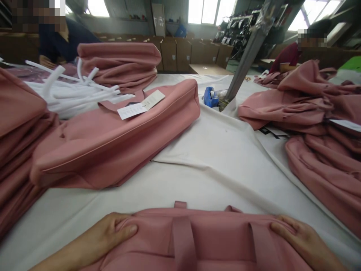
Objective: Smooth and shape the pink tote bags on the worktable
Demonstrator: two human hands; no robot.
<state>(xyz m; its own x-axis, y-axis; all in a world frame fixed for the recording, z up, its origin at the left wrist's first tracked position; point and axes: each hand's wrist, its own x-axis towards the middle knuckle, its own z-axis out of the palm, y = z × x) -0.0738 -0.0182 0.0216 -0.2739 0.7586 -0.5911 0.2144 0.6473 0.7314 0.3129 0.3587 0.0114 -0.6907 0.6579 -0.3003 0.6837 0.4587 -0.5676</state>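
Note:
A pink bag (pixel 220 237) with two strap handles lies at the bottom of the head view, its lower part cut off by the frame. My left hand (pixel 113 233) grips its left top corner, thumb on the near face and fingers behind. At the right top corner my right hand (pixel 300 237) holds it the same way. Beyond it, to the left, another pink bag (pixel 121 143) rests on its side with a white tag (pixel 132 111) and a cream tag (pixel 153 99) on top.
Pink bags are piled at the left (pixel 22 150), the back left (pixel 121 64) and the right (pixel 310 109). White strips (pixel 84 94), a blue box (pixel 210 97) and a metal post (pixel 248 52) stand across the white-covered table (pixel 220 150). Two people are beyond.

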